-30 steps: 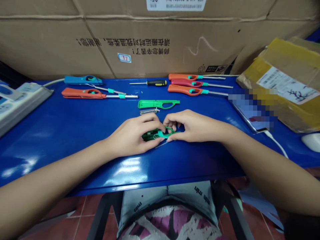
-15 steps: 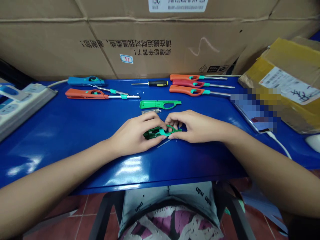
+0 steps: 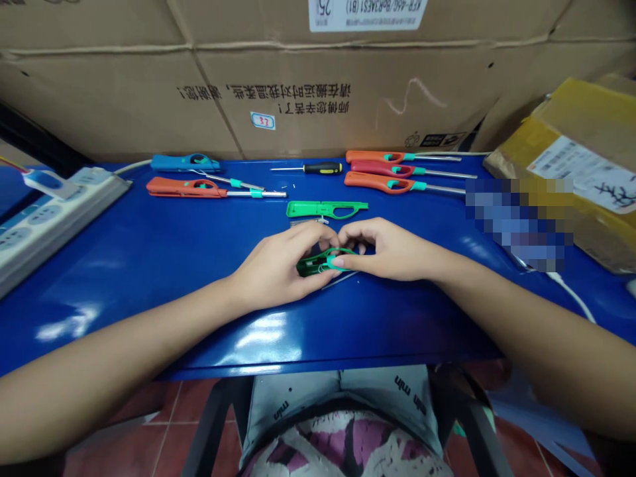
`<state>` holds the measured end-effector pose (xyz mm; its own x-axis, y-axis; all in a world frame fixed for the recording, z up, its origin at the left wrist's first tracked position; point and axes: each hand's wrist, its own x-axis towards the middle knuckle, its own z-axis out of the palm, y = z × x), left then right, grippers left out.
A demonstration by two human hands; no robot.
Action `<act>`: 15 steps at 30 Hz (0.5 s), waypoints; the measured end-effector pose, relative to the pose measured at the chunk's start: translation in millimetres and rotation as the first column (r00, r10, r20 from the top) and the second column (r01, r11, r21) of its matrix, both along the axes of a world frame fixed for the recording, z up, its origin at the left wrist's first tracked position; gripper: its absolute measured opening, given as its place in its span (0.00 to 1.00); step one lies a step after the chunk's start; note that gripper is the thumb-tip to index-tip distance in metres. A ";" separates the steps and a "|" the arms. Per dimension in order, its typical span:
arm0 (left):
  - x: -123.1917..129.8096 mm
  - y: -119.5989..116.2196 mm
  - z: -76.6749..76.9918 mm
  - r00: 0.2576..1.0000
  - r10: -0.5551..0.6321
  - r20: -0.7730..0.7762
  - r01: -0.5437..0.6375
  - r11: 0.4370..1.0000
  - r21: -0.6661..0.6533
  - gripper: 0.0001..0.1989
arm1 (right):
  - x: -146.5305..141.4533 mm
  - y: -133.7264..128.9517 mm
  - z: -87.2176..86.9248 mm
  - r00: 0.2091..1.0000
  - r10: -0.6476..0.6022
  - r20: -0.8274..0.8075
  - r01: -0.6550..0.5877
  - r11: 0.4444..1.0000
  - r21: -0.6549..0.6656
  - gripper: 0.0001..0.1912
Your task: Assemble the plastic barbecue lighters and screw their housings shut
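Between my hands lies a green lighter casing half (image 3: 313, 265), its hollow inside facing up, with a teal trigger (image 3: 334, 262) and a thin wire in it. My left hand (image 3: 291, 262) wraps round its wider end, thumb on the near side. My right hand (image 3: 380, 252) pinches at the trigger and handle loop, thumb on the teal piece. A second green casing half (image 3: 325, 209) lies flat just beyond my hands. Partly hidden behind my left fingers is a small metal part (image 3: 308, 222). A thin rod (image 3: 339, 280) lies on the near side of the casing.
On the blue table (image 3: 199, 232), a blue lighter (image 3: 183, 163) and an orange-red lighter (image 3: 186, 188) lie at left, several more lighters (image 3: 380, 169) at right. A screwdriver (image 3: 322, 168) sits between them. A power strip (image 3: 59, 212), phone (image 3: 517, 225) and cartons (image 3: 571, 165) stand around.
My right thumb has shifted left onto the teal trigger, and my right hand has closed in on the casing. The whole view has shifted slightly.
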<state>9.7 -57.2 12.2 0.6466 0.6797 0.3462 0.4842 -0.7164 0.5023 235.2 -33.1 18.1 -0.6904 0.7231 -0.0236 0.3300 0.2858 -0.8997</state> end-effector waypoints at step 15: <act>-2.1 -1.4 4.8 0.998 0.014 0.057 -0.003 0.982 -0.189 0.13 | -1.3 -0.8 0.3 0.999 -0.021 0.049 0.021 1.000 0.010 0.17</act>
<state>7.6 -58.6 17.0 0.6233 0.7418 0.2477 0.4562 -0.6021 0.6552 233.9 -33.9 18.4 -0.6734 0.7376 -0.0499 0.3794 0.2869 -0.8797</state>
